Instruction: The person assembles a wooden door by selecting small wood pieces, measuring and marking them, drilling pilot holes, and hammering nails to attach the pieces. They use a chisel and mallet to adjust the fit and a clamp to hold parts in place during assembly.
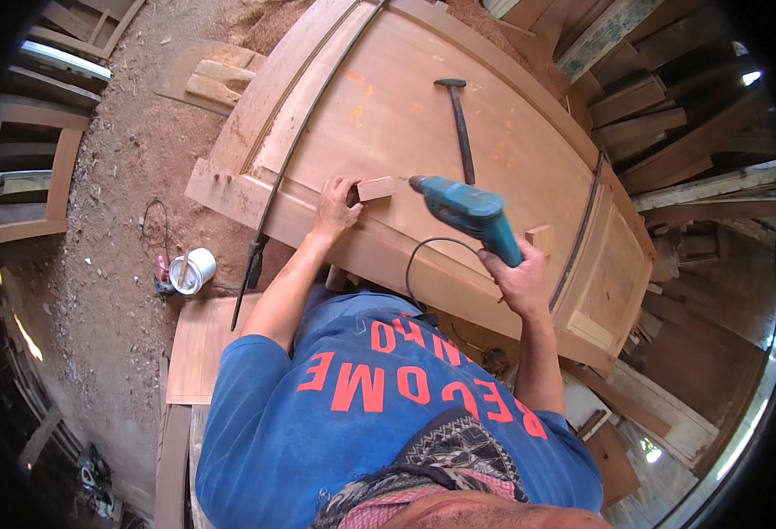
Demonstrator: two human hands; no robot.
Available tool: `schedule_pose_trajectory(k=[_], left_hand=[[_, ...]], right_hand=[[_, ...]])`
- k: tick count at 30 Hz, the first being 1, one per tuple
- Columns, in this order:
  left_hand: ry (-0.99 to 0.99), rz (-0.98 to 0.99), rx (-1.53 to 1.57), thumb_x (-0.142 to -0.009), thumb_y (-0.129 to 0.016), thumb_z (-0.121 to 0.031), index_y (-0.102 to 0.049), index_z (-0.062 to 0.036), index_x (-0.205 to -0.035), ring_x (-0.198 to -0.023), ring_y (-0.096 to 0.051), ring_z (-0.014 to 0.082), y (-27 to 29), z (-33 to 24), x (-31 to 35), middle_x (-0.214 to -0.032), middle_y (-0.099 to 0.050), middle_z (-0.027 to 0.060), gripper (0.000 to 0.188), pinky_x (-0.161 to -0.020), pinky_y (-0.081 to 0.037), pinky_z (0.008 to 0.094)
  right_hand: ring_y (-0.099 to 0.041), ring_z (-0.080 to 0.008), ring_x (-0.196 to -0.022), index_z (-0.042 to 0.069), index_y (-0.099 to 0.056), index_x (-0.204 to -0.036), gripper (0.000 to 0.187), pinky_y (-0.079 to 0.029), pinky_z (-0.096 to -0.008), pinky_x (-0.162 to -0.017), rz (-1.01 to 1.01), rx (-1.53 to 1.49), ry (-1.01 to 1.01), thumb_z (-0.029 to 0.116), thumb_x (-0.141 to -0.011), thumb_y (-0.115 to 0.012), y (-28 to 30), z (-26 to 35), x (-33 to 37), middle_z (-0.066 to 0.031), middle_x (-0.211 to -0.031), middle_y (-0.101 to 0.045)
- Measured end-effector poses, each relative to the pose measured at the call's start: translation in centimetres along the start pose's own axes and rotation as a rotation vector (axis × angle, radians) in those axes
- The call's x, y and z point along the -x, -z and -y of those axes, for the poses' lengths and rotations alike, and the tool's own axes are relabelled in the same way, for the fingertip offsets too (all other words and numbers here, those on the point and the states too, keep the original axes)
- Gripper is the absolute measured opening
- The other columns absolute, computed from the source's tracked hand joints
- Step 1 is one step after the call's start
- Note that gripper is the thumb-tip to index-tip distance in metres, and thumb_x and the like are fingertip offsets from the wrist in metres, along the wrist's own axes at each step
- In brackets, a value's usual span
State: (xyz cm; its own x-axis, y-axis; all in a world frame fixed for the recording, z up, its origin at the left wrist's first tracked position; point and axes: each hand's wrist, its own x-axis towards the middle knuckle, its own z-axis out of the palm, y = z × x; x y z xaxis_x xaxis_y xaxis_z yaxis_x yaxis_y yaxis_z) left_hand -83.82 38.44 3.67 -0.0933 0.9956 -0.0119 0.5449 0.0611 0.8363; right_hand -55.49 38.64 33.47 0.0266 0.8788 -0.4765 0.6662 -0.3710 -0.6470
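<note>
My left hand [339, 208] pinches a small wooden block [376, 188] by its left end, over the near part of a large wooden door [388, 106]. In my right hand [522, 279] is the grip of a teal power drill [466, 208]. Its chuck and thin bit point left, toward the block's right end; whether the bit touches the wood I cannot tell. The drill's black cord loops down toward my shirt. A hammer [460, 132] with a dark handle lies on the panel beyond the drill. Another small wooden block [540, 238] rests beside my right hand.
Two long dark bar clamps [316, 104] [579, 231] cross the door. On the dusty ground at left stands a white pot [196, 270] with a stick in it. Boards [644, 97] are piled at right; wooden frames [26, 172] stand at far left.
</note>
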Motion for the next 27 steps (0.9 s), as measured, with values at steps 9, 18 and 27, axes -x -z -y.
schedule_pose_trajectory(k=[9, 18, 27], left_hand=[[-0.007, -0.067, 0.034, -0.071, -0.08, -0.005, -0.069, -0.0081, -0.12, -0.116, -0.059, 0.0358, -0.1, 0.7, 0.1, -0.118, -0.064, 0.0139, 0.051, -0.103, -0.049, 0.0443], [0.002, -0.065, 0.045, -0.069, -0.082, -0.004, -0.069, -0.0074, -0.119, -0.116, -0.059, 0.0352, 0.0, 0.5, 0.0, -0.119, -0.064, 0.0142, 0.051, -0.104, -0.049, 0.0438], [0.005, -0.046, 0.038, -0.069, -0.083, -0.004, -0.069, -0.0074, -0.121, -0.118, -0.058, 0.0352, 0.2, 0.7, -0.1, -0.122, -0.064, 0.0143, 0.054, -0.105, -0.049, 0.0439]], right_hand=[[-0.062, -0.0143, -0.074, 0.0, -0.073, -0.108, 0.033, -0.051, -0.0335, -0.069, 0.117, 0.164, 0.055, 0.024, -0.086, -0.079, -4.5, 4.1, -1.2, -0.0077, -0.08, -0.069], [-0.061, -0.0153, -0.071, -0.001, -0.072, -0.108, 0.034, -0.05, -0.0342, -0.067, 0.13, 0.195, 0.031, 0.025, -0.086, -0.079, -5.0, 4.2, -2.2, -0.0082, -0.076, -0.067], [-0.062, -0.0165, -0.072, -0.001, -0.072, -0.109, 0.036, -0.051, -0.035, -0.068, 0.137, 0.22, 0.001, 0.026, -0.086, -0.079, -5.0, 5.3, -2.6, -0.0102, -0.078, -0.069]])
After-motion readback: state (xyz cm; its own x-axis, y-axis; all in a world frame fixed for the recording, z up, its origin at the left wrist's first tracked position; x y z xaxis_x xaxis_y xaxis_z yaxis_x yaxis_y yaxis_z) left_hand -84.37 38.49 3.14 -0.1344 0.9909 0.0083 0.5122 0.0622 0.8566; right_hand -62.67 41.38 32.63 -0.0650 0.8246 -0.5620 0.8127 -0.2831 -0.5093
